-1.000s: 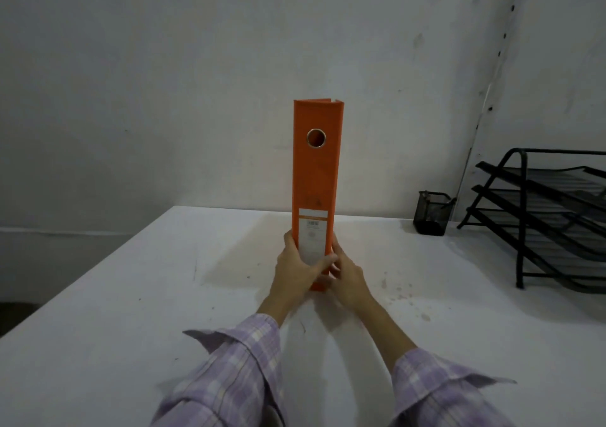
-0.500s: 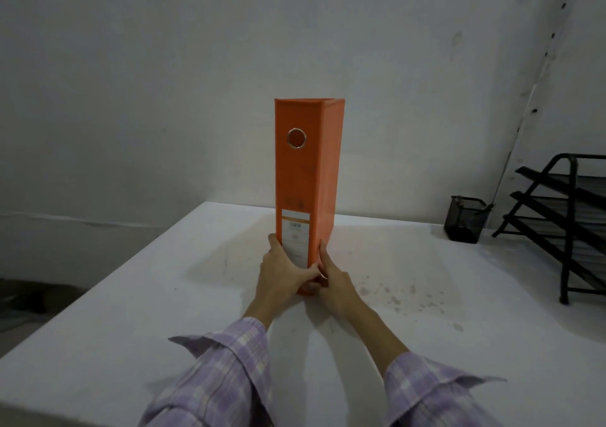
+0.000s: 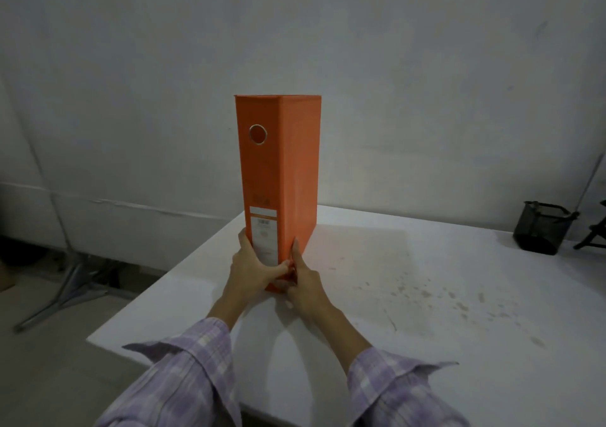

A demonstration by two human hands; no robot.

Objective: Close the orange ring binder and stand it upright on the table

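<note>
The orange ring binder [image 3: 278, 171] stands closed and upright on the white table [image 3: 426, 312], its spine with the metal finger hole and white label facing me. My left hand [image 3: 252, 269] wraps the bottom of the spine from the left, thumb across the front. On the right cover near the base, my right hand [image 3: 305, 282] presses flat with fingers pointing up. Both purple plaid sleeves show at the bottom of the view.
A black mesh pen holder [image 3: 541, 228] stands at the back right of the table, with part of a black rack [image 3: 595, 233] at the frame edge. The table's left edge runs close to the binder. Metal legs [image 3: 69, 282] stand on the floor at the left.
The binder has turned, so its right cover now shows beside the spine. The view has swung left, and the black tray rack has almost left the frame. Both hands stay at the binder's base.
</note>
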